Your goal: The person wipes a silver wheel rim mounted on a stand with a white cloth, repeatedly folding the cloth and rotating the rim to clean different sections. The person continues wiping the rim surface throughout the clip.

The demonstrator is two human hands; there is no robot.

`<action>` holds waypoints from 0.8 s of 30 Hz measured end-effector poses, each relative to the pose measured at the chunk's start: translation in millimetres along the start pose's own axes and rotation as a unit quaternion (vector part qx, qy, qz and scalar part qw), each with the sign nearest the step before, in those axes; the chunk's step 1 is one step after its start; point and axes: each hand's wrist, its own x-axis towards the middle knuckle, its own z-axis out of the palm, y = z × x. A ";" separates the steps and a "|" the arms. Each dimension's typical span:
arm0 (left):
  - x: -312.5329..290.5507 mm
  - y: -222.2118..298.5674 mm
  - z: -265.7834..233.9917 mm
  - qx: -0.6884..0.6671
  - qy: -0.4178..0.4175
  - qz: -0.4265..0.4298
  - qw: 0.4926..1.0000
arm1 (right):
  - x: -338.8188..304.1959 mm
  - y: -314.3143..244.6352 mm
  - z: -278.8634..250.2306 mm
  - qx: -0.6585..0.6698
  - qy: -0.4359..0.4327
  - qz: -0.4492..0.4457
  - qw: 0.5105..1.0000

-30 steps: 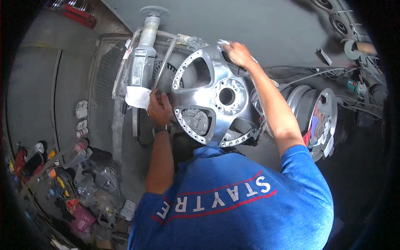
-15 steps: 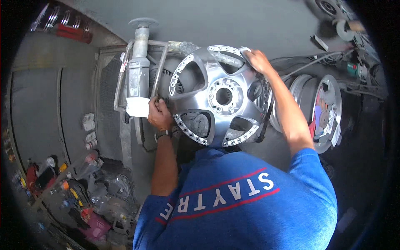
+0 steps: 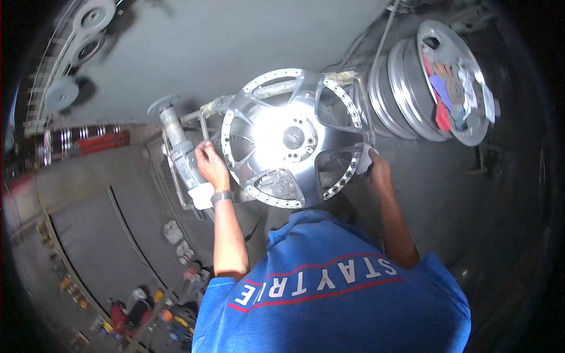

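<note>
A silver wheel face [image 3: 254,132] with wide spokes and a bolt-studded rim lies in front of my chest, its centre bright with glare. My right hand [image 3: 381,170] is at the rim's lower right edge, pinching a white cloth [image 3: 365,159] against it. On the other side, my left hand [image 3: 213,166] is closed at the end of a metal frame bar [image 3: 205,126], just beside the rim; its fingertips are partly hidden. A grey power tool [image 3: 182,156] with a round disc on top and white wrapping at its lower end rests left of that hand.
At the right lie silver wheel barrels [image 3: 406,88], the end one holding cloths and sanding discs [image 3: 453,88]. Round discs [image 3: 94,16] hang along the upper left. Assorted bottles and clutter [image 3: 132,317] lie at the lower left.
My right hand has moved with the cloth from the rim's upper right down to its lower right. The whole view has shifted and turned. My left hand stays by the bar.
</note>
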 end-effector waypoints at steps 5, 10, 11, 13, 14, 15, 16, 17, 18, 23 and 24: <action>106.3 60.3 51.9 0.076 -0.189 0.072 0.976 | -72.0 67.6 -4.5 -0.260 -0.028 -0.077 0.962; 145.5 115.6 136.1 0.143 -0.372 0.075 0.914 | -75.6 205.0 21.6 0.184 -0.062 0.097 0.976; 147.2 118.7 150.3 0.140 -0.390 0.072 0.907 | -78.6 213.7 26.7 0.176 -0.080 0.079 0.978; 144.6 122.4 172.3 0.133 -0.427 0.064 0.892 | -90.7 219.1 42.0 0.173 -0.102 0.050 0.978; 144.8 124.1 181.0 0.158 -0.449 0.059 0.878 | -98.0 215.1 55.7 0.177 -0.108 0.040 0.977; 144.2 129.7 188.2 0.181 -0.471 0.054 0.862 | -104.8 207.4 69.3 0.181 -0.113 0.027 0.977; 142.3 133.5 193.4 0.204 -0.491 0.048 0.845 | -110.0 198.6 81.4 0.184 -0.120 0.016 0.975; 128.6 148.1 195.6 0.222 -0.501 0.056 0.835 | -111.2 197.5 84.2 0.179 -0.101 0.013 0.978; 125.9 152.6 196.4 0.214 -0.518 0.044 0.827 | -111.0 197.3 89.1 0.174 -0.090 0.011 0.981; 138.1 141.5 203.9 0.174 -0.580 -0.017 0.796 | -103.5 189.5 99.8 0.536 -0.138 0.120 0.824; 141.8 140.5 204.8 0.166 -0.589 -0.027 0.790 | -103.9 171.4 107.3 0.526 -0.049 0.141 0.837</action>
